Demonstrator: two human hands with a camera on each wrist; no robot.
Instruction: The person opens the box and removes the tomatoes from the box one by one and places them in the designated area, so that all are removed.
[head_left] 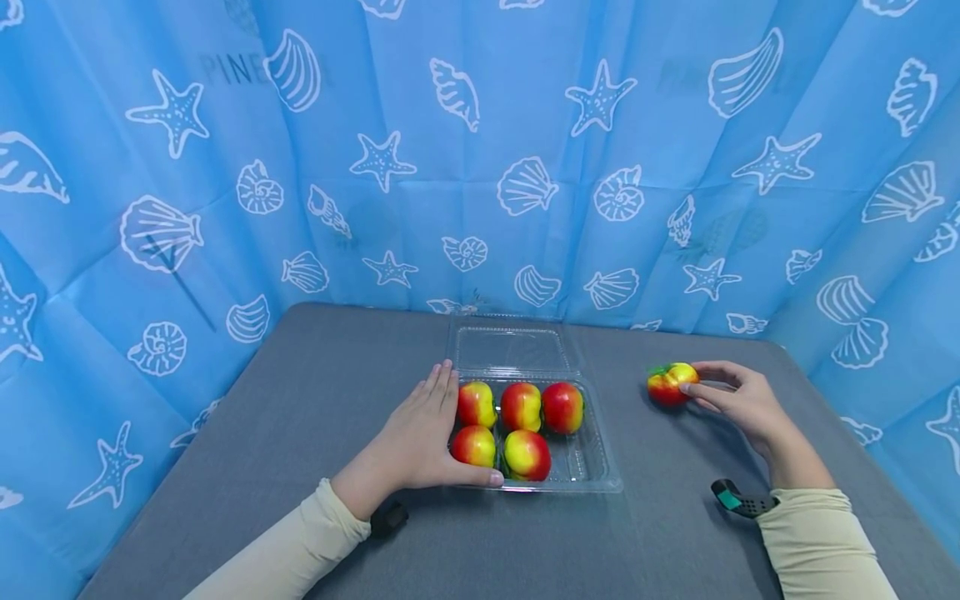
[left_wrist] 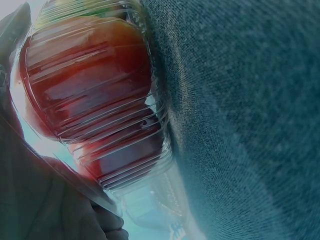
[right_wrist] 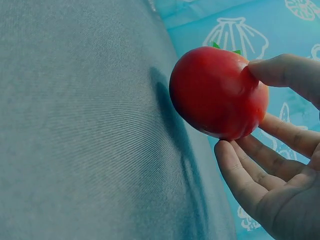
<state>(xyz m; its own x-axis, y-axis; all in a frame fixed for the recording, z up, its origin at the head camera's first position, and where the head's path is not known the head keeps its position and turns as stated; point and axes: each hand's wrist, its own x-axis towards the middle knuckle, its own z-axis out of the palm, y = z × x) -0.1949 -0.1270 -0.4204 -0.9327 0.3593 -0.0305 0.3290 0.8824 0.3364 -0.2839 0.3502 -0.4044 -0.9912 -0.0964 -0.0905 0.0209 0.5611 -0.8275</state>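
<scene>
On the right, my right hand (head_left: 738,400) pinches a red-and-yellow apple-like fruit (head_left: 670,386) with a green leafy top. Thumb and fingertips press its sides in the right wrist view, where the fruit (right_wrist: 215,92) is just off the grey cloth above its shadow. A clear plastic clamshell box (head_left: 600,458) lies in the middle with its lid (head_left: 513,348) folded back. Inside are several similar fruits (head_left: 527,455); the right front part holds none. My left hand (head_left: 420,437) rests against the box's left side, fingers straight, thumb along the front edge. Through the ribbed wall, fruit (left_wrist: 90,75) shows in the left wrist view.
A grey cloth (head_left: 645,533) covers the table. Blue curtains (head_left: 480,225) with white shells and starfish hang behind it and along both sides. Dark bands (head_left: 738,500) are on both wrists.
</scene>
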